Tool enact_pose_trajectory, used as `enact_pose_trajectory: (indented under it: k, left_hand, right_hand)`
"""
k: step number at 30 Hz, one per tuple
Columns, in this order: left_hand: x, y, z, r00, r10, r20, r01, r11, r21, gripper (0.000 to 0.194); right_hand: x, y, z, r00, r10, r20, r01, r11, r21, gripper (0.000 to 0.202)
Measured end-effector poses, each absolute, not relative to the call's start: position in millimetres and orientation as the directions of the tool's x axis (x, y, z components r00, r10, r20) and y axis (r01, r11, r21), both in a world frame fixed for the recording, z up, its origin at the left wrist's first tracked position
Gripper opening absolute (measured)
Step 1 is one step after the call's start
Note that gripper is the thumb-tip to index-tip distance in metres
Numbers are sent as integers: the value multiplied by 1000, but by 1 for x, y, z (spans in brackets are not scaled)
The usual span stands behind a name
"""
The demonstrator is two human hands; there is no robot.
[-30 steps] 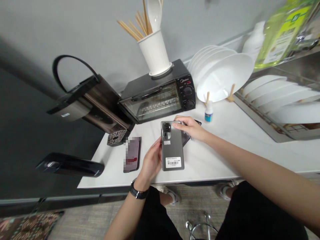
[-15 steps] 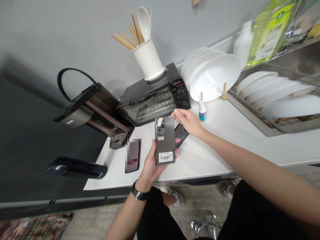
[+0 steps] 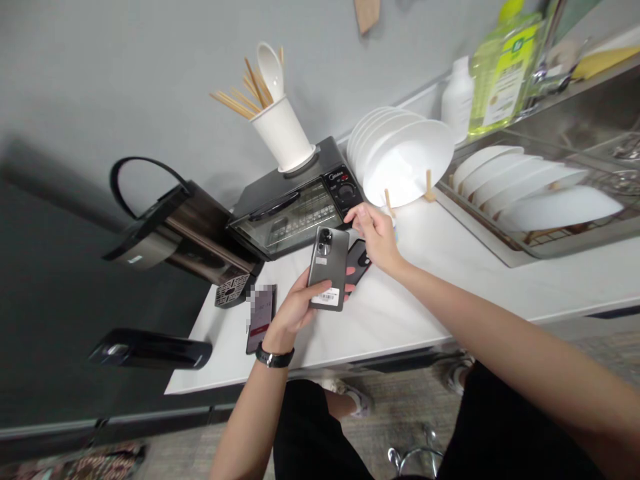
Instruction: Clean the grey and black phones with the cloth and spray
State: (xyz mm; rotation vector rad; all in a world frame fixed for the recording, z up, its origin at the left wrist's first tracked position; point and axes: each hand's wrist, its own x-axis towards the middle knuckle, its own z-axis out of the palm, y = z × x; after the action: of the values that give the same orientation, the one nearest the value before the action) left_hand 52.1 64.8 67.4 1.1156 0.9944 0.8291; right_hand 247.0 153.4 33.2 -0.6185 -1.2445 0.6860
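My left hand (image 3: 303, 300) is wrapped round a grey smartphone (image 3: 331, 263), thumb across its back. The phone's camera side faces up, with a white barcode sticker low down. Just right of its top edge is my right hand (image 3: 373, 230), thumb and forefinger pinched together and apart from the phone; anything between them is too small to make out. Behind the held phone, a dark phone or case (image 3: 359, 262) with camera openings lies on the counter, partly covered. Left of my left hand rests another phone (image 3: 262, 317), screen up and lit. A small bottle (image 3: 395, 229) is mostly hidden behind my right hand.
At the back of the white counter (image 3: 400, 320) stands a black toaster oven (image 3: 295, 217), topped by a white holder (image 3: 283, 135) of chopsticks and a spoon. A coffee machine (image 3: 185, 233) and dark bottle (image 3: 150, 348) stand left; plates (image 3: 407, 160), soap (image 3: 505, 77) and a sink rack (image 3: 545, 250) are right.
My right hand has come away from the phone's upper right edge and moved slightly up. My left thumb has shifted from the phone's side onto its back. The camera view has shifted.
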Motion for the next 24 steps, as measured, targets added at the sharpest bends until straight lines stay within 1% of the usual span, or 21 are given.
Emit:
enact_pose_trajectory:
  k: [3, 7, 10, 12, 14, 15, 17, 18, 20, 22, 24]
  left_hand:
    - [52, 60, 70, 393, 891, -226, -98, 285, 953, 51]
    - [46, 60, 70, 451, 870, -200, -151, 295, 943, 59]
    - [41, 63, 69, 475, 861, -183, -161, 289, 944, 66]
    - [40, 67, 68, 461, 870, -175, -139, 265, 954, 67]
    - [41, 72, 66, 397, 902, -169, -56, 208, 977, 61]
    - [43, 75, 66, 350, 922, -165, 22, 168, 986, 58]
    - [50, 80, 64, 265, 956, -124, 238, 60, 969, 54]
    - [53, 81, 63, 243, 967, -79, 363, -15, 932, 55]
    - [61, 82, 60, 258, 966, 32, 595, -185, 782, 57]
    - [69, 82, 56, 304, 945, 119, 759, -315, 570, 59]
    - [76, 82, 49, 343, 928, 148, 854, -374, 363, 61]
  right_hand:
    - [248, 156, 33, 184, 757, 627, -126, 651, -749, 60]
    - [247, 158, 32, 186, 753, 632, -116, 655, -747, 59]
    - [247, 158, 32, 183, 748, 639, -113, 661, -742, 58]
    - [247, 158, 32, 180, 744, 643, -111, 665, -738, 57]
    - [247, 156, 33, 176, 748, 640, -99, 660, -744, 58]
    - [247, 154, 33, 176, 753, 634, -89, 654, -752, 59]
    - [247, 150, 35, 180, 763, 620, -64, 638, -767, 61]
    - [247, 149, 35, 186, 767, 614, -52, 632, -773, 62]
    - [247, 145, 36, 203, 767, 609, -29, 626, -779, 63]
    - [246, 144, 36, 218, 765, 606, -13, 623, -782, 64]
    - [246, 143, 35, 220, 761, 610, -7, 627, -779, 63]
